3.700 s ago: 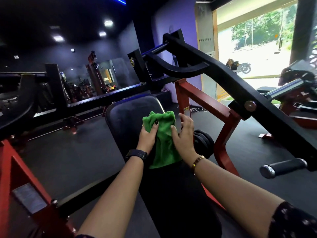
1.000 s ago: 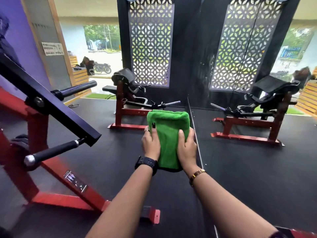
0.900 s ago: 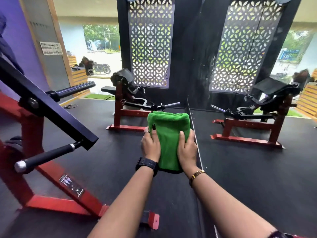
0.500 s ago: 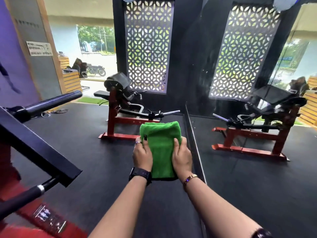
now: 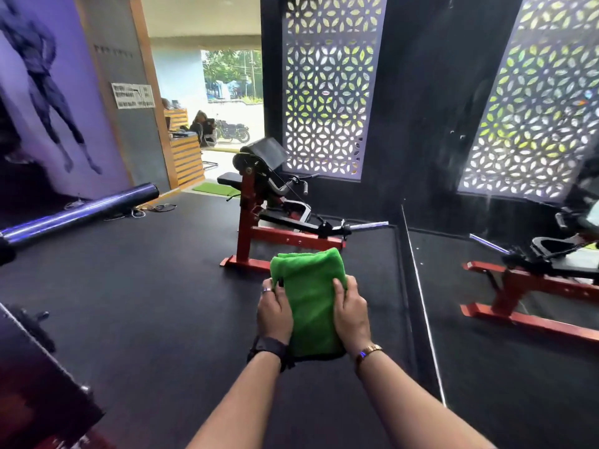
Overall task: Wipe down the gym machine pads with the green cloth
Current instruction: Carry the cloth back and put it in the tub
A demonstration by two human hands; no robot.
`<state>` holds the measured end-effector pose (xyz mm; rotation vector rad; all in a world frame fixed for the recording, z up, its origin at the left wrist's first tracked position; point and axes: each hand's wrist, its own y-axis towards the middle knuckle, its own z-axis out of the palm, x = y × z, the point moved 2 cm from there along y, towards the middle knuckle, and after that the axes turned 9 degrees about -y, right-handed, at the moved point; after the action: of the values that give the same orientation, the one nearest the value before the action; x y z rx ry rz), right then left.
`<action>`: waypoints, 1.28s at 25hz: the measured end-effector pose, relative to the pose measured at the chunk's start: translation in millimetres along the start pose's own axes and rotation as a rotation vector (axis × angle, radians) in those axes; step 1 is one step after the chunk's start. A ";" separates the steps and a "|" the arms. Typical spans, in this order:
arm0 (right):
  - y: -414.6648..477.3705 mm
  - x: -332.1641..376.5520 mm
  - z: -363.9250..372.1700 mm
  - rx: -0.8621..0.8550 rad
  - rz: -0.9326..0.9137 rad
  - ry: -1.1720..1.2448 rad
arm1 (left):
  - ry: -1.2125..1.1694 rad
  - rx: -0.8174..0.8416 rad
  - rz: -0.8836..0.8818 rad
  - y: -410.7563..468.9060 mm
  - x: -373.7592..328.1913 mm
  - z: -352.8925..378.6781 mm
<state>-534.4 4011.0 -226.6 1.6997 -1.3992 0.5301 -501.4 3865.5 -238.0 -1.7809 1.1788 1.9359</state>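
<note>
Two hands hold one folded green cloth [image 5: 308, 296] between them in the air. The left hand [image 5: 275, 314] grips its left edge and the right hand [image 5: 352, 314] grips its right edge, fingers curled over the fabric. The left hand wears one ring [image 5: 266, 289], the left wrist a dark watch [image 5: 269, 347], the right wrist a gold bracelet [image 5: 368, 351].

Below is a black rubber floor [image 5: 146, 286]. Just beyond the cloth stands one red-framed machine [image 5: 249, 222] with two black pads, an angled arm pad [image 5: 267, 150] and a flat seat [image 5: 229, 179]; the cloth touches neither. To the right a mirror [image 5: 486, 367] repeats the machine. Behind is a patterned screen [image 5: 325, 85]. On the left are a purple wall [image 5: 19, 131] and a dark bar [image 5: 81, 212]; in the lower left corner a black machine part [image 5: 35, 384] blocks part of the floor.
</note>
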 end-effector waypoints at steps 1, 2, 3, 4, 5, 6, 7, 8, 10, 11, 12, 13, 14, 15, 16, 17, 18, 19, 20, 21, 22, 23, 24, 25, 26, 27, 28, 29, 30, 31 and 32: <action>23.6 -6.6 4.0 0.038 -0.021 0.000 | -0.003 -0.021 -0.009 11.6 7.0 15.0; 48.9 -12.9 7.4 0.068 -0.044 -0.003 | -0.004 -0.043 -0.025 24.0 12.0 31.6; 76.3 -19.1 10.4 0.087 -0.063 -0.005 | -0.003 -0.067 -0.038 38.8 15.5 49.5; 102.6 -24.9 12.3 0.104 -0.077 -0.007 | 0.003 -0.094 -0.048 52.5 17.5 67.1; 129.4 -30.0 13.7 0.121 -0.097 -0.013 | 0.009 -0.126 -0.045 66.5 18.6 84.9; 154.8 -34.0 16.8 0.135 -0.130 -0.029 | 0.001 -0.155 -0.040 79.9 18.1 101.2; 174.9 -36.4 20.4 0.139 -0.163 -0.047 | -0.019 -0.171 -0.036 91.6 18.1 113.4; 191.0 -38.7 24.9 0.138 -0.182 -0.048 | -0.034 -0.175 -0.033 102.4 19.0 123.0; 220.1 -45.2 42.8 0.161 -0.187 -0.009 | -0.014 -0.192 -0.051 127.7 28.3 138.5; 233.2 -47.8 54.1 0.174 -0.176 0.015 | 0.002 -0.198 -0.061 141.7 35.6 143.4; 246.6 -49.4 66.6 0.189 -0.170 0.037 | 0.011 -0.201 -0.069 155.9 42.7 147.1; 259.8 -49.5 80.3 0.204 -0.175 0.048 | 0.018 -0.213 -0.082 170.5 51.0 150.2; 273.0 -48.6 94.8 0.220 -0.189 0.048 | 0.031 -0.235 -0.091 185.4 61.4 152.1; 285.5 -47.3 108.1 0.232 -0.204 0.042 | 0.046 -0.256 -0.103 198.9 71.1 153.0; 297.7 -45.2 121.1 0.245 -0.216 0.036 | 0.055 -0.275 -0.117 211.9 79.7 153.7; 312.4 -42.8 137.2 0.263 -0.225 0.027 | 0.060 -0.295 -0.129 227.7 90.3 154.7; 329.6 -39.2 155.8 0.281 -0.238 0.026 | 0.062 -0.314 -0.132 246.9 100.3 155.4; 349.0 -33.2 176.3 0.296 -0.250 0.036 | 0.064 -0.331 -0.133 269.9 109.8 155.2; 369.7 -25.3 198.7 0.307 -0.259 0.048 | 0.066 -0.345 -0.135 296.3 119.7 153.8; 390.1 -15.8 221.7 0.317 -0.259 0.061 | 0.072 -0.356 -0.143 324.4 130.3 151.3; 410.1 -5.9 245.4 0.328 -0.256 0.076 | 0.086 -0.367 -0.159 353.7 140.6 147.6; 430.2 5.4 269.2 0.339 -0.253 0.089 | 0.113 -0.380 -0.169 384.0 150.5 142.7; 446.4 15.3 288.7 0.350 -0.243 0.099 | 0.142 -0.390 -0.172 408.8 157.2 137.6; 461.3 25.3 305.5 0.359 -0.239 0.112 | 0.155 -0.399 -0.167 431.4 161.5 133.2; 479.5 37.3 326.9 0.366 -0.243 0.129 | 0.156 -0.408 -0.158 459.4 167.9 128.9; 496.7 48.3 348.0 0.367 -0.251 0.144 | 0.160 -0.423 -0.154 485.8 174.6 125.1; 514.2 58.7 368.1 0.368 -0.263 0.152 | 0.168 -0.447 -0.155 511.8 182.1 121.5; 531.1 68.4 387.5 0.366 -0.269 0.159 | 0.181 -0.470 -0.157 536.9 189.9 118.3; 546.6 76.1 405.4 0.365 -0.274 0.161 | 0.198 -0.485 -0.160 559.3 196.7 116.2; 561.8 83.0 422.1 0.362 -0.284 0.163 | 0.207 -0.494 -0.157 580.3 203.4 115.3; 576.1 88.7 437.0 0.362 -0.301 0.167 | 0.207 -0.502 -0.151 599.0 209.0 114.6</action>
<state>-1132.7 3595.9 -203.2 2.0559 -0.9453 0.7667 -1028.8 3495.7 -210.8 -2.2860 0.6117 2.1247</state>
